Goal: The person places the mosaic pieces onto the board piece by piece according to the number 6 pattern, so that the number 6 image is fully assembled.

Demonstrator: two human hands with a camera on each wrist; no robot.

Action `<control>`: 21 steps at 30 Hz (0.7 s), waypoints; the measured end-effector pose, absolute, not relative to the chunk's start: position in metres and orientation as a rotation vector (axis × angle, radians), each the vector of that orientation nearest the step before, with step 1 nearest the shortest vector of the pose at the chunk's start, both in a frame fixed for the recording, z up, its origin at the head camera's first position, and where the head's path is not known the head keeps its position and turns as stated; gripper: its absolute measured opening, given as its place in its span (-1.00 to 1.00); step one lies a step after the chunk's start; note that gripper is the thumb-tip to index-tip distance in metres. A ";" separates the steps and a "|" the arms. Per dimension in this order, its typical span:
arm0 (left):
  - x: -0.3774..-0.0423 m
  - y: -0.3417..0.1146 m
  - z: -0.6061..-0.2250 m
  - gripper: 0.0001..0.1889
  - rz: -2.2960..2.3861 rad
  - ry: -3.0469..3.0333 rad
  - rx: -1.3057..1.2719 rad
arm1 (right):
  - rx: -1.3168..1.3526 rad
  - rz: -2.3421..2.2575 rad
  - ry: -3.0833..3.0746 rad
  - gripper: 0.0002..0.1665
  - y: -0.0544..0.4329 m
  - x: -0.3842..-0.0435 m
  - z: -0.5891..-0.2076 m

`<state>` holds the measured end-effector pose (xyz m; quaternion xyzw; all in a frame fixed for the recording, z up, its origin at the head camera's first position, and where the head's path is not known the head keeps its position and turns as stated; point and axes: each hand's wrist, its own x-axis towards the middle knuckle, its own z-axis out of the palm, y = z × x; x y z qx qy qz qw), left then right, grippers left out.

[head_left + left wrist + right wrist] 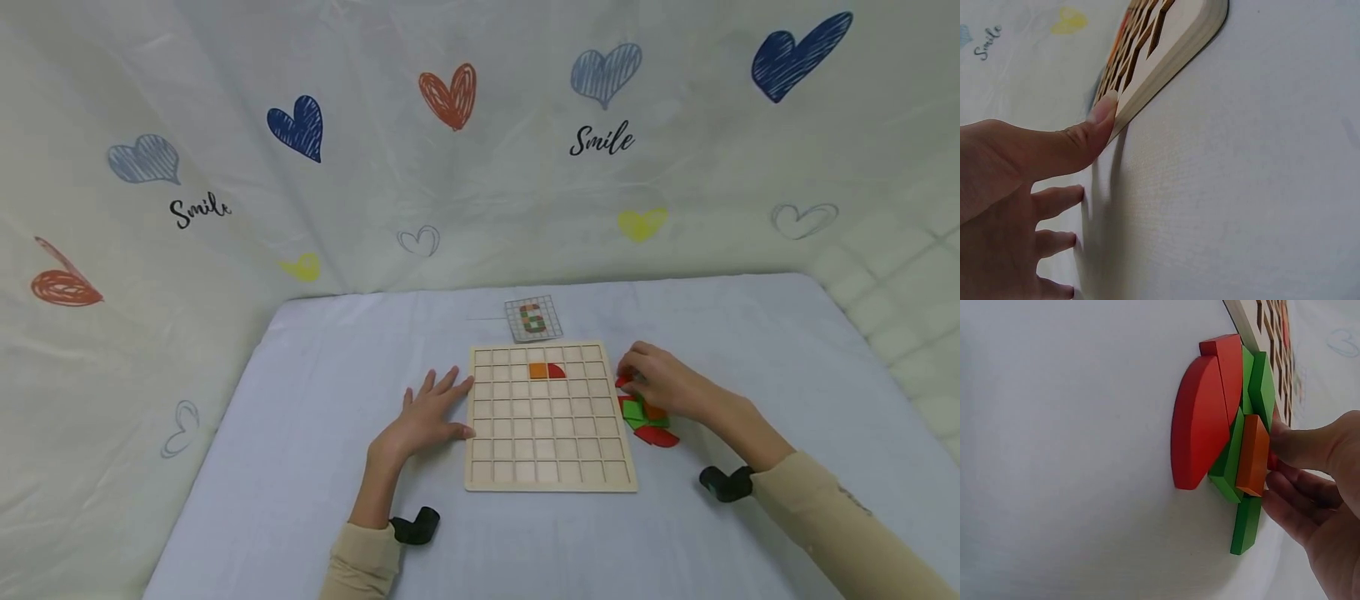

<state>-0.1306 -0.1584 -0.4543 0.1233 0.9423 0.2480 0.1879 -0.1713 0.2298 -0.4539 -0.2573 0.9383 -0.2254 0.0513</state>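
A wooden grid board (534, 429) lies flat on the table. An orange square block (537, 371) and a red quarter-round block (556, 371) sit side by side in its second row. Fingers spread, my left hand (425, 421) rests at the board's left edge; its thumb (1094, 134) touches the rim. To the right of the board, my right hand (666, 382) pinches a red block (622, 382), mostly hidden by the fingers. Beneath and beside that hand are loose blocks: red ones (1204, 422), green ones (1246, 525) and an orange one (1252, 456).
A small card (533, 319) with a gridded green and orange figure 6 lies just beyond the board's far edge. White cloth (315, 467) covers the table. Behind it hangs a pale curtain (517, 183) printed with hearts.
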 end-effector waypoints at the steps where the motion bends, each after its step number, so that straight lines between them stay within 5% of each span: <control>1: -0.131 -0.158 -0.454 -0.11 0.699 2.651 0.349 | -0.784 -0.687 2.851 -0.84 0.230 -0.172 -0.454; 21: -0.131 -0.157 -0.452 -0.10 0.684 2.655 0.343 | -0.790 -0.810 2.881 -0.82 0.231 -0.175 -0.451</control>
